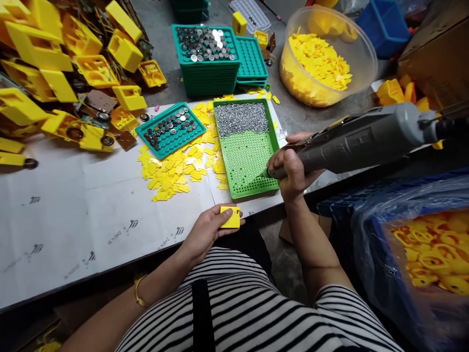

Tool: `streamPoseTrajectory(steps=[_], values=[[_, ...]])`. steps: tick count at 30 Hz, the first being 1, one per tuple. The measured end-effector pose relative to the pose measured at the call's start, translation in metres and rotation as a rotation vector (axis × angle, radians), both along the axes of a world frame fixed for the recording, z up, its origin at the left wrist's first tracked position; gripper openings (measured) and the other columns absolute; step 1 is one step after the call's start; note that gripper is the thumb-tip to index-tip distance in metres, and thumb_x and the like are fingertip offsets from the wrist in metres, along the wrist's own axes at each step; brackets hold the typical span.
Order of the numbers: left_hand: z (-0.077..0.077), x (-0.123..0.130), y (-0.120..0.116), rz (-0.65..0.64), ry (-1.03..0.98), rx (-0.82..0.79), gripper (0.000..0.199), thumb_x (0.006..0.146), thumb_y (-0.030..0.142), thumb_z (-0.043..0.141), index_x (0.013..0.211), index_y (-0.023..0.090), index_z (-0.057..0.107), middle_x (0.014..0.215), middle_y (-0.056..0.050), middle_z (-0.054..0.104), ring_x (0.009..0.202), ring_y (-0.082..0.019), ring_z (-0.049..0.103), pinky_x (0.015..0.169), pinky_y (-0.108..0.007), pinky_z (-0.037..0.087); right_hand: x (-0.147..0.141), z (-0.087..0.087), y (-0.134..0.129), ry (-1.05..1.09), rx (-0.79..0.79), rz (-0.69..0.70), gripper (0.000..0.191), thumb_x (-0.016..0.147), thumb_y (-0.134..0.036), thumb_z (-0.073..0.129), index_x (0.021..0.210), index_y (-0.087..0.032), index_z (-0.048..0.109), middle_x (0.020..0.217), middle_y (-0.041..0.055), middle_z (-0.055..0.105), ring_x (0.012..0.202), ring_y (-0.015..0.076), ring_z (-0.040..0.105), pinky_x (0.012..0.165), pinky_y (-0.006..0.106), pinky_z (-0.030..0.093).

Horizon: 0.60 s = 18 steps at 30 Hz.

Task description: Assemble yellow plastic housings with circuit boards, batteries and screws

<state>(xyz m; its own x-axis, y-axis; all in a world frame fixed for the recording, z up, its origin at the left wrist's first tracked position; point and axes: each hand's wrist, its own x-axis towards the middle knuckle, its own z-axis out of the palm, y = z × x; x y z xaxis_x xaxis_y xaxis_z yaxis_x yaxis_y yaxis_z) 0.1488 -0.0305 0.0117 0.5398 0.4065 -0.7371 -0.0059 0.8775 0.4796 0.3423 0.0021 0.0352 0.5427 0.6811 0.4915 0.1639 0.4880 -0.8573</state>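
My left hand (208, 227) is closed around a small yellow plastic case (230, 218), its thumb on the face with the small holes. My right hand (293, 168) grips a grey electric screwdriver (351, 142) near its nose, with the body tilted up to the right. The green tip of the screwdriver is over the near part of a light green perforated tray (252, 161); I cannot tell whether it touches. Many small metal screws (242, 117) lie heaped in the far half of that tray. Left of it are loose flat yellow plastic pieces (172, 171).
A teal tray (171, 128) of button cells lies left of the screws; a teal tray stack (210, 73) stands behind. Yellow wired casings (91, 73) pile at far left. A clear tub (286, 63) holds yellow pieces. A lined blue crate (388, 254) of yellow parts stands right.
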Motion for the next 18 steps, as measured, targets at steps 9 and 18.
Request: streamPoseTrajectory(steps=[9, 18], values=[[0.000, 0.001, 0.001, 0.026, -0.006, -0.003, 0.027, 0.088, 0.026, 0.060, 0.110, 0.011, 0.061, 0.112, -0.014, 0.069, 0.100, -0.023, 0.070, 0.083, -0.032, 0.057, -0.002, -0.004, 0.000, -0.035, -0.022, 0.075, 0.022, 0.081, -0.044, 0.067, 0.090, -0.027, 0.055, 0.051, -0.0095, 0.041, 0.035, 0.0097, 0.038, 0.035, 0.025, 0.036], [0.000, 0.004, 0.001, 0.024, 0.044, 0.046, 0.024, 0.089, 0.022, 0.057, 0.110, 0.011, 0.061, 0.102, -0.012, 0.071, 0.088, -0.018, 0.071, 0.079, -0.030, 0.056, -0.019, 0.048, -0.036, -0.028, -0.043, 0.198, 0.018, 0.080, -0.038, 0.069, 0.095, -0.031, 0.062, 0.055, -0.0063, 0.049, 0.043, 0.0132, 0.051, 0.043, 0.030, 0.046]])
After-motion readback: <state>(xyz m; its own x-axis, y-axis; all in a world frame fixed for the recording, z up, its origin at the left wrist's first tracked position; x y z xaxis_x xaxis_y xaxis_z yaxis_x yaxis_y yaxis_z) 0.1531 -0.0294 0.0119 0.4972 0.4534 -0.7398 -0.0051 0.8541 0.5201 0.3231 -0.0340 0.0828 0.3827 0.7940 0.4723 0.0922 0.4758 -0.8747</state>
